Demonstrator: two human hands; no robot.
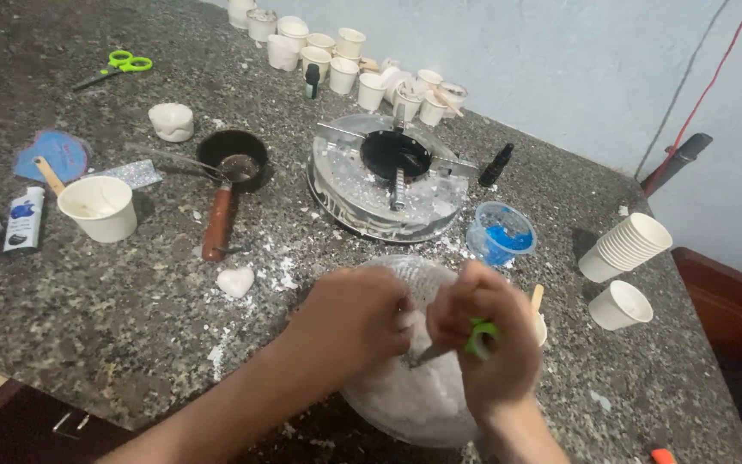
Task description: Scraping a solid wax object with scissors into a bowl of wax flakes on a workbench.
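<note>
A clear plastic bowl (405, 404) filled with white waxy flakes sits at the near edge of the speckled stone counter (130, 309). My left hand (349, 322) reaches into the bowl and grips a white lump, mostly hidden under the fingers. My right hand (487, 339) is closed around green-handled scissors (480, 337), whose metal blades point toward the lump. A wooden stick (537, 298) pokes up just behind my right hand.
A round metal burner (384, 176) stands mid-counter, with a small dark pan (232, 167) on its left and a blue-filled tub (501, 234) on its right. White paper cups stand at the back (345, 60), right (627, 245) and left (99, 208). A white heart shape (235, 281) lies near.
</note>
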